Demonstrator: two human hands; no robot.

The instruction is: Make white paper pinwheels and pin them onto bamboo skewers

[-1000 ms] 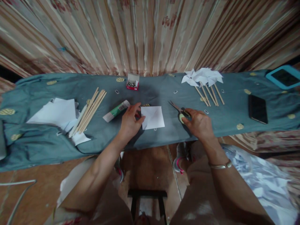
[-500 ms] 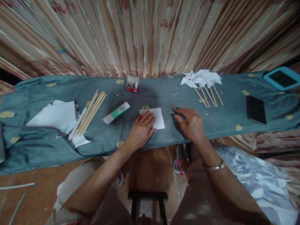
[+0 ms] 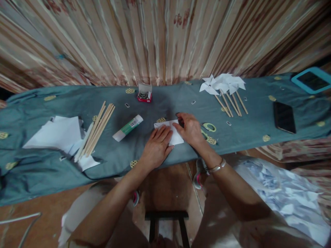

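Note:
A white paper square (image 3: 174, 137) lies on the blue-grey cloth (image 3: 248, 132) near the table's front edge. My left hand (image 3: 157, 146) lies flat on the paper's left part with its fingers stretched out. My right hand (image 3: 190, 130) reaches in from the right, its bent fingers gripping the paper's upper right edge. Just right of that hand lie scissors with pale green handles (image 3: 209, 127); the hand hides their blades. A green and white glue stick (image 3: 128, 128) lies to the left of the paper.
Wooden sticks (image 3: 99, 125) and loose white paper sheets (image 3: 59, 132) lie at the left. Finished paper pinwheels on sticks (image 3: 223, 86) are at the back right, and a small red box of pins (image 3: 144, 93) at the back. A black phone (image 3: 283, 117) and a teal-framed tablet (image 3: 311, 79) sit far right.
My right hand has let go of the scissors and moved left onto the paper's right edge. My left hand slid from the paper's left edge to lie flat on it.

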